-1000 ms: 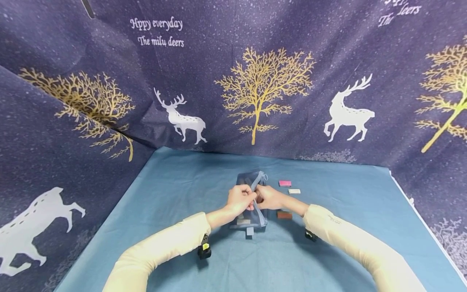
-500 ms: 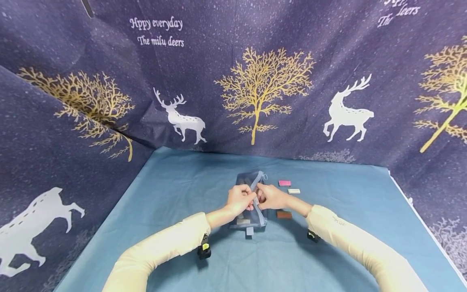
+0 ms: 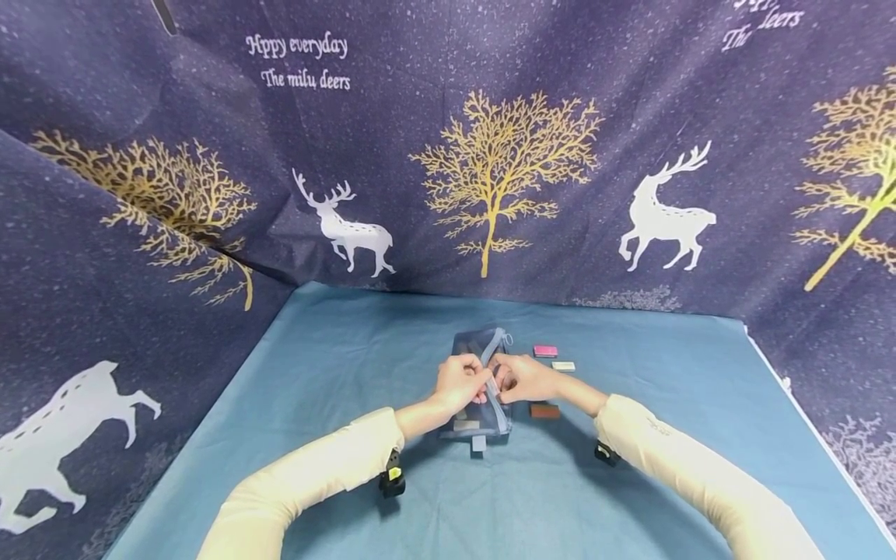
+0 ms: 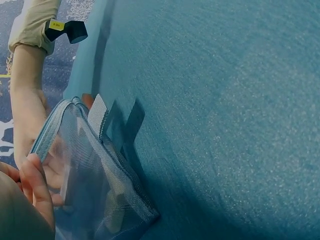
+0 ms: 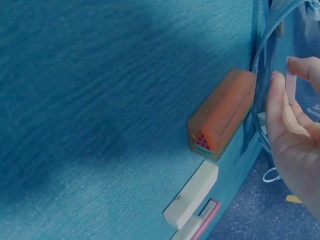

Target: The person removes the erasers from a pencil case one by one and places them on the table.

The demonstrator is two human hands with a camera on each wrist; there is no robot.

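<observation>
A blue mesh zip pouch (image 3: 467, 341) stands on the cloth, its zipper (image 4: 46, 140) curving along the opening. My left hand (image 3: 462, 381) pinches the zippered edge between thumb and fingers. At the mouth of the pouch is my right hand (image 3: 525, 379), pinching a small flat pale piece (image 5: 290, 82) between thumb and fingers; its kind cannot be told. Through the mesh, pale pieces (image 4: 116, 205) show inside. Right of the pouch lies an orange-brown block (image 5: 222, 115) with a dotted red end. A grey fabric tab (image 4: 98, 115) sticks out from the pouch's near end.
Beyond the orange-brown block, a white block (image 5: 192, 195) and a pink block (image 3: 545, 351) lie on the blue cloth (image 3: 364, 334). A ring pull (image 3: 509, 339) hangs at the far end of the zipper. Dark printed curtains (image 3: 434, 264) rise behind and at the left.
My right hand has drawn slightly back to the right, its fingers coming out of the pouch's opening. My left hand keeps its grip on the edge.
</observation>
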